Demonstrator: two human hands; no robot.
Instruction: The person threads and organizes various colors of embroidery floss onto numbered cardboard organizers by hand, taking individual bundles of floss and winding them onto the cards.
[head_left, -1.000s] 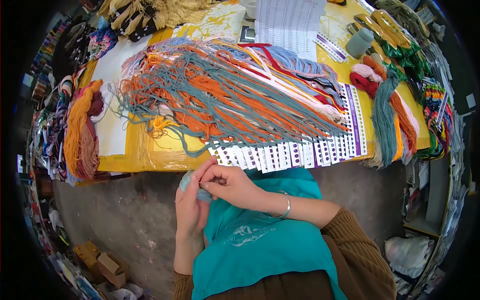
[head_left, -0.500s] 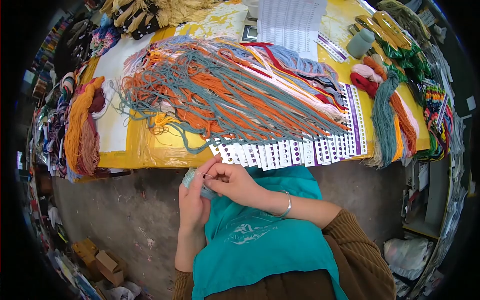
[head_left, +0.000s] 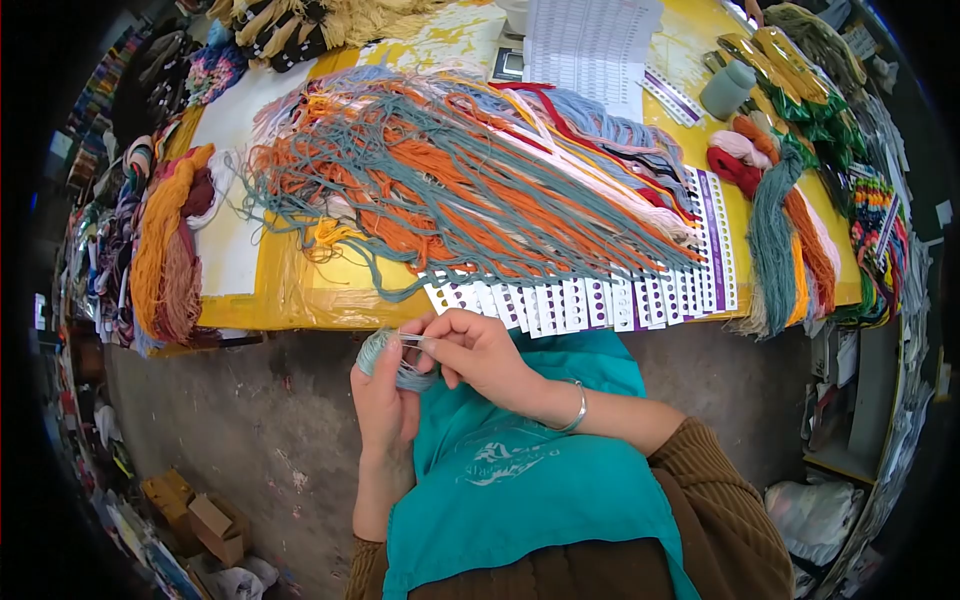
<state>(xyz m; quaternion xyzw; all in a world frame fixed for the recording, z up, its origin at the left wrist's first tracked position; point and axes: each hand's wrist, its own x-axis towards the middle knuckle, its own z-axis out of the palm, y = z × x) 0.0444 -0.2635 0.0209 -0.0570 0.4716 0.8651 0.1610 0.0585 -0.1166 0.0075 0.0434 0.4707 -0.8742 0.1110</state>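
On my feed the left hand (head_left: 385, 405) is closed round a little grey-blue yarn bundle (head_left: 376, 352), held just near of the yellow table (head_left: 300, 308) edge; right hand (head_left: 485, 355) pinches a strand (head_left: 412, 341) off it; punched cards (head_left: 580, 305) lie just beyond.

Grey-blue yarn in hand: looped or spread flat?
Looped: the grey-blue yarn forms a small coil on the left hand, the right hand pinching it.
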